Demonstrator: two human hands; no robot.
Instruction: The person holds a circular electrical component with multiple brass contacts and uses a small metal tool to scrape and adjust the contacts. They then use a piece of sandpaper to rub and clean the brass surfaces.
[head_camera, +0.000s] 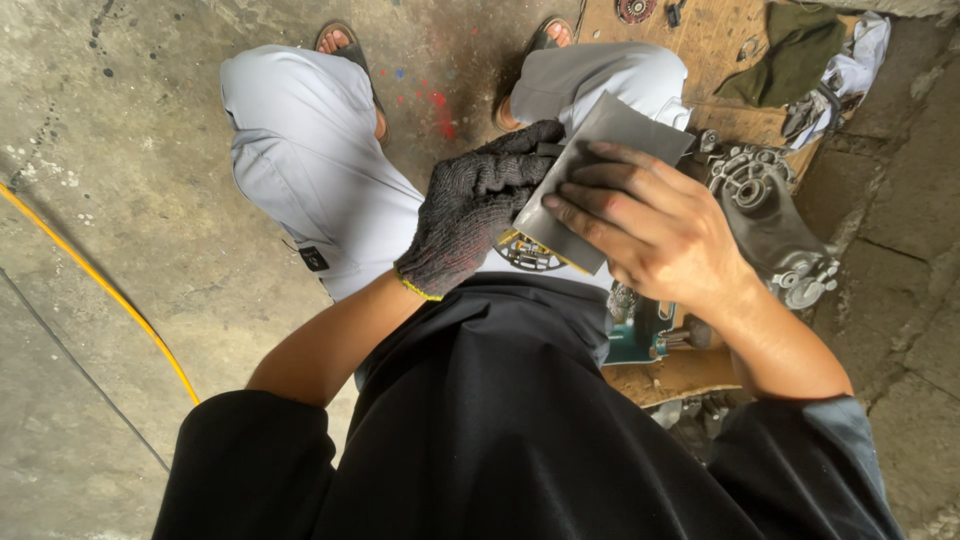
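Note:
My left hand (470, 205) wears a dark knit glove and grips a round metal part (525, 253), mostly hidden, over my lap. My bare right hand (655, 225), smudged with grime, presses a grey sheet of sandpaper (600, 140) against that part. Only a slotted ring with a yellowish edge shows beneath the sheet. I sit with light grey trousers (300, 150) and sandals visible.
A grey cast metal housing (770, 215) lies right of my hand on a wooden board (700, 40). A teal power tool (640, 335) sits below it. Rags (810, 50) lie at the top right. A yellow cable (100, 285) crosses the concrete floor on the left.

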